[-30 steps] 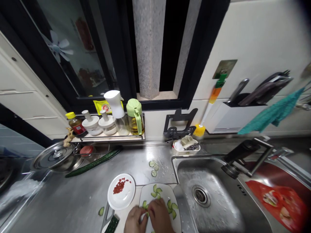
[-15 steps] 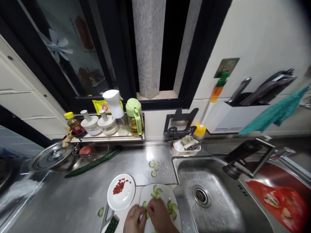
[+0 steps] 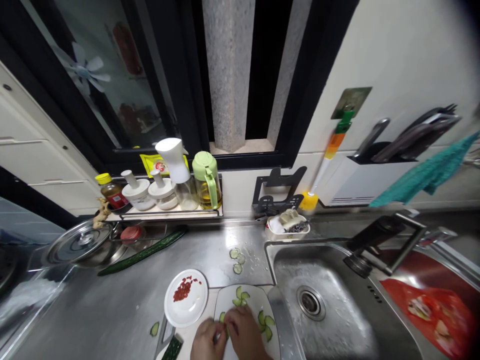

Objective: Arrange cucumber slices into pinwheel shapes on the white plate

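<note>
Close together over a white square plate (image 3: 221, 296), my left hand (image 3: 208, 340) and my right hand (image 3: 244, 331) have their fingers pinched. What sits between the fingertips is mostly hidden, though a cucumber slice (image 3: 222, 317) shows just beside them on the plate. Curved cucumber pieces lie in small fans at the plate's back (image 3: 240, 296) and right side (image 3: 266, 324). A cut cucumber chunk (image 3: 173, 347) rests left of my left hand. Behind it stands a round white plate (image 3: 195, 305) with red goji berries (image 3: 182, 290).
A sink (image 3: 337, 300) lies to the right with a faucet (image 3: 369, 245) over it and a red plastic bag (image 3: 435, 315) beyond. Cucumber slices (image 3: 237, 260) and a long cucumber (image 3: 146, 251) lie on the steel counter. A lidded pot (image 3: 84, 245) and an oil jug (image 3: 207, 182) stand at the back left.
My hands stay over the square plate with their fingertips together; the right hand has shifted slightly. The view has moved a little.
</note>
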Demonstrator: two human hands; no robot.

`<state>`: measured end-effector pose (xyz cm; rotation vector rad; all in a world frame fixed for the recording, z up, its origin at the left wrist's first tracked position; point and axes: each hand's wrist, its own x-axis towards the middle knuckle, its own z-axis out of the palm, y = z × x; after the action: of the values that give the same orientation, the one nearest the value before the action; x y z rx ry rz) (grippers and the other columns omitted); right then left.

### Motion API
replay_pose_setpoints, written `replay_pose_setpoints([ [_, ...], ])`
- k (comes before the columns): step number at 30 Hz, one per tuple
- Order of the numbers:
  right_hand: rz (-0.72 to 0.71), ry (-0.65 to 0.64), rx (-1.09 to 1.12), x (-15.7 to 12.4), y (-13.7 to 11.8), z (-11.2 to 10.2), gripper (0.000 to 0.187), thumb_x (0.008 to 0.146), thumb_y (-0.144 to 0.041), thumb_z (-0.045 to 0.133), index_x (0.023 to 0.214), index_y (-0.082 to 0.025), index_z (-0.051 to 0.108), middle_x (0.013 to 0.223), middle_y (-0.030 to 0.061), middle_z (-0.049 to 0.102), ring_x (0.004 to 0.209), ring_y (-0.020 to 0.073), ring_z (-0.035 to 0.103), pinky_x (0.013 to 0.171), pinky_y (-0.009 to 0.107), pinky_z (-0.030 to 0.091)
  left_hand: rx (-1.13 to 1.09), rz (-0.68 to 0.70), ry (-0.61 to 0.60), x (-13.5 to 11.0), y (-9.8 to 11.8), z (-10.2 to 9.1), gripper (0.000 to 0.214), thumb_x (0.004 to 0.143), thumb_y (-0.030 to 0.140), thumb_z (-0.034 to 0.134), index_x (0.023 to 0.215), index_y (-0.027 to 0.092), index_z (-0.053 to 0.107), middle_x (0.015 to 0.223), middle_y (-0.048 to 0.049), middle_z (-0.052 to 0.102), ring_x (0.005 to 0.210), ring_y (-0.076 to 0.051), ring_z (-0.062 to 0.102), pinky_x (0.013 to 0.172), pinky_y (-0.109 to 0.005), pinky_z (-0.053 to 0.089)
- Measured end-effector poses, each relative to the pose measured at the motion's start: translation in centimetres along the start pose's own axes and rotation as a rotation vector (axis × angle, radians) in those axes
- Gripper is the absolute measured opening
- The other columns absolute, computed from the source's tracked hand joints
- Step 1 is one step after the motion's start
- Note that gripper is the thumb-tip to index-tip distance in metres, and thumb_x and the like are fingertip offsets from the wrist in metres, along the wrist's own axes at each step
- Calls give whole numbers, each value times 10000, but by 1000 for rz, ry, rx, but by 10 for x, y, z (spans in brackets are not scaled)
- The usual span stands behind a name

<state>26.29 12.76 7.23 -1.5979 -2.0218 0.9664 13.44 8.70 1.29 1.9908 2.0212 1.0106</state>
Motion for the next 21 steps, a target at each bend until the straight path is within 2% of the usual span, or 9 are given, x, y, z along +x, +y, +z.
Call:
replay_pose_setpoints([
  [7, 2, -20, -18, -2, 3, 5, 229, 735, -67, 443, 727, -212, 620, 813, 21, 635, 906, 202, 533, 850, 336, 366, -50, -44, -9, 3, 2, -3, 298, 857, 330, 464, 584, 230, 528, 562, 14, 586, 560, -120, 574, 571, -221, 444],
  [14, -4, -18, -38, -1, 7, 9, 244, 756, -74, 434, 754, -198, 645, 838, 47, 650, 911, 216, 542, 843, 342, 376, -197, -81, -5, 3, 5, -5, 291, 874, 385, 453, 670, 231, 593, 645, -2, 608, 614, -123, 587, 582, -225, 460],
  [21, 2, -22, -42, -1, 7, 8, 250, 760, -81, 433, 761, -208, 648, 837, 42, 651, 916, 217, 544, 860, 346, 376, -150, -71, -30, 3, 1, -1, 341, 902, 380, 412, 645, 226, 577, 632, 2, 592, 618, -113, 582, 611, -218, 454],
])
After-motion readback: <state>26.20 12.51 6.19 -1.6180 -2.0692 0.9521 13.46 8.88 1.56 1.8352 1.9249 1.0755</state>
